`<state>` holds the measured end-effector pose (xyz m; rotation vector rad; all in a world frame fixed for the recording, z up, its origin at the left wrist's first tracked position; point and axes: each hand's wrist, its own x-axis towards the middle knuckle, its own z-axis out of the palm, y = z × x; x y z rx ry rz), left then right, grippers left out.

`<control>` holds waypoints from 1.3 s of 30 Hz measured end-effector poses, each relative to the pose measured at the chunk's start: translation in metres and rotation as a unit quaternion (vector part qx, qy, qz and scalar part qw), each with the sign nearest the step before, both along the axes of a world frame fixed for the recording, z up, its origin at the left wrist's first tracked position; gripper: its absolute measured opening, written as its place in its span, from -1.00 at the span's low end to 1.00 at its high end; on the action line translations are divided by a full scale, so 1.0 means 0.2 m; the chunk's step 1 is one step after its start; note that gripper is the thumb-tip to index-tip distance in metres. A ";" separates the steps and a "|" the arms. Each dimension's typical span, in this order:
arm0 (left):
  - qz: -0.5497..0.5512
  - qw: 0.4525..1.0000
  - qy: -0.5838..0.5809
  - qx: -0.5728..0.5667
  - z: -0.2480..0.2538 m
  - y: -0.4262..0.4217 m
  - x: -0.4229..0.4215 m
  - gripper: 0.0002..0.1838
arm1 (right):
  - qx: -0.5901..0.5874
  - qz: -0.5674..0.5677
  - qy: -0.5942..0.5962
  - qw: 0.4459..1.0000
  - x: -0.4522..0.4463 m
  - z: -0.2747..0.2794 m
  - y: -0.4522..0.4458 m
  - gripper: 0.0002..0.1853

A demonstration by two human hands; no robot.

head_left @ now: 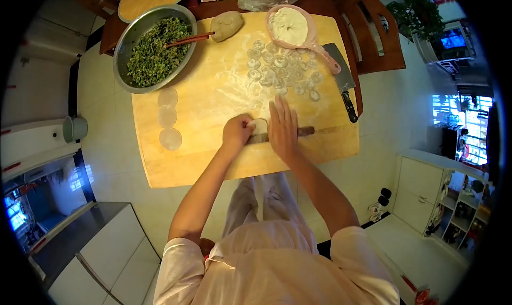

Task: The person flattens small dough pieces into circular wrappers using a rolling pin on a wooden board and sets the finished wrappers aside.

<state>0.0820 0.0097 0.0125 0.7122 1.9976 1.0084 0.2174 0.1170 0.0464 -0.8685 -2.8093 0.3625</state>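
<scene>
My left hand (236,131) is closed, its thumb and fingers pinching the edge of a round dough wrapper (259,125) on the floured wooden board (208,161). Under my right hand (283,130) lies a dark wooden rolling pin (306,131); the palm rests on it with the fingers stretched out flat toward the far side. The pin lies across the near edge of the wrapper. To the left, three thin rolled wrappers (170,139) are in a column, overlapping slightly. Several small floured dough pieces (279,62) are scattered beyond my right hand.
A metal bowl (124,76) of chopped green filling, with chopsticks (194,39) in it, stands at the far left. Beside it sits a dough lump (226,26). A pink scoop (323,54) of flour and a cleaver (341,73) lie at the right. A wooden chair (376,30) stands beyond.
</scene>
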 end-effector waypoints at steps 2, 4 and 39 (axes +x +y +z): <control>-0.046 0.983 0.175 -0.036 0.19 0.10 0.04 -0.88 | 0.017 -0.011 0.006 1.000 -0.17 -0.03 0.14 -0.44; -0.086 0.952 0.279 -0.088 0.14 0.17 0.05 -0.90 | 0.014 -0.016 0.012 1.000 -0.20 -0.04 0.13 -0.44; -0.131 0.965 0.222 -0.056 0.13 0.21 0.09 -0.87 | 0.010 -0.080 -0.025 0.996 0.00 -0.02 0.04 -0.39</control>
